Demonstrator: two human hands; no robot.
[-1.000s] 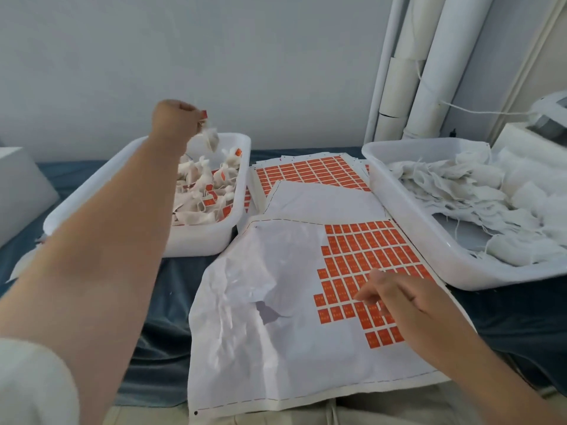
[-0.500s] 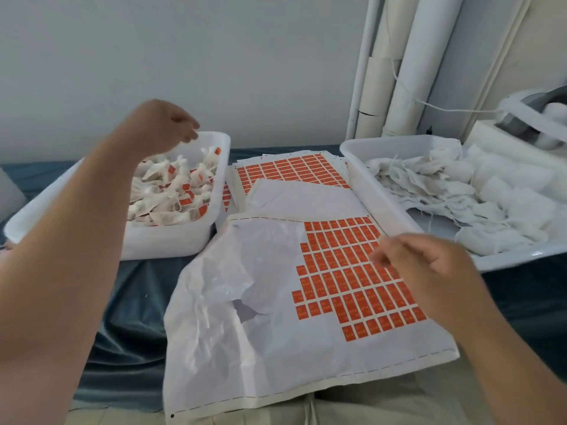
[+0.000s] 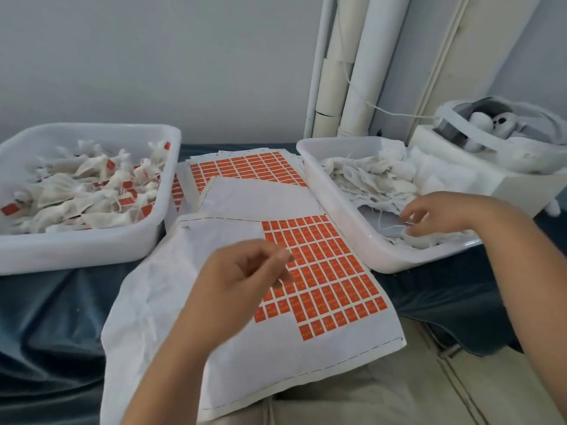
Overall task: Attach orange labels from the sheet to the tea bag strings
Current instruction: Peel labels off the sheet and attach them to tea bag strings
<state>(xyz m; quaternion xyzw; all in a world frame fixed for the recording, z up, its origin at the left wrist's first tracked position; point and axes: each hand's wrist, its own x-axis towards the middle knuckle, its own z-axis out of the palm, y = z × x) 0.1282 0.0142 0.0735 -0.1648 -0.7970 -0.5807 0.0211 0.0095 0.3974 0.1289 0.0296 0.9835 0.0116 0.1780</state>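
Left hand (image 3: pixel 245 280) moved from left bin (image 3: pixel 92 250) to over label sheet (image 3: pixel 306 363), grip released; right hand (image 3: pixel 441 213) now among tea bags (image 3: pixel 368 179), cannot tell its grip.

Pale grey wall (image 3: pixel 153 56) behind; white tubes (image 3: pixel 379 56) upright at corner; dark blue cloth (image 3: pixel 46 317) over surface.

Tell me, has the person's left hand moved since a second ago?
Yes. The left hand has come away from above the left bin, towards the person, and is now over the label sheet.
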